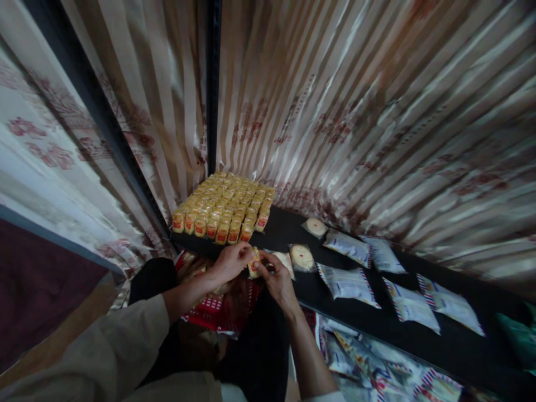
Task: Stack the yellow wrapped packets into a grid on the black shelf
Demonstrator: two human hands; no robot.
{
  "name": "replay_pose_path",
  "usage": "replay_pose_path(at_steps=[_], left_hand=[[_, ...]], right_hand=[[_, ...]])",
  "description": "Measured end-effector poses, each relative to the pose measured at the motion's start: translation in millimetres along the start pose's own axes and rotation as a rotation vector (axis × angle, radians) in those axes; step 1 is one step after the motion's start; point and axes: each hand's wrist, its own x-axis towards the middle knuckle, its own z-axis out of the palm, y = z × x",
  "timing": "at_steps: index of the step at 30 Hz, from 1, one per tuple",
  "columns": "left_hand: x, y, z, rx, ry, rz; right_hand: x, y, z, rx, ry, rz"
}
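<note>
Beige sleeve: the sleeve (109, 346) covers the left arm at lower left; the right forearm (312, 349) is bare down to a pale cuff at the bottom edge.
Dark-clothed legs: the legs (262, 335) stand either side of a red basket (215, 312), whose contents are too blurred to name.
Left hand: the hand (232, 262) has its fingertips nearly closed, pinching the upper part of a small yellow wrapped packet (253, 263).
Right hand: the hand (276, 276) has thumb and fingers curled in, gripping the same packet lower down.
Yellow packet: held upright between both hands, just off the near edge of the black shelf (280, 223).
Packet block: rows of matching yellow packets (224, 206) stand close together at the shelf's left end.
Round wrapped items: two (315, 228) (302, 258) lie right of the block; a pale wrapped item (286, 262) is partly hidden by the right hand.
Striped-end pouches: five (348, 285) lie farther right.
Below the shelf: a heap of similar pouches (368, 363).
Backdrop: a patterned curtain (335, 111).
</note>
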Motion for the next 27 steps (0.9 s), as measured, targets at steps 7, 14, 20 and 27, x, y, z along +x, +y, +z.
replay_pose_path(at_steps=[7, 14, 20, 27], left_hand=[[-1, 3, 42.3, -0.047, 0.179, 0.056], [20, -7, 71.5, -0.183, 0.172, -0.08], [37, -4, 75.3, -0.273, 0.089, -0.128], [44, -17, 84.7, -0.349, 0.131, -0.068]], right_hand=[[50, 19, -3, 0.22, 0.261, 0.153], [93, 34, 9, 0.045, 0.321, 0.135], [109, 41, 14, -0.152, 0.306, 0.149], [107, 43, 12, -0.086, 0.289, 0.109]])
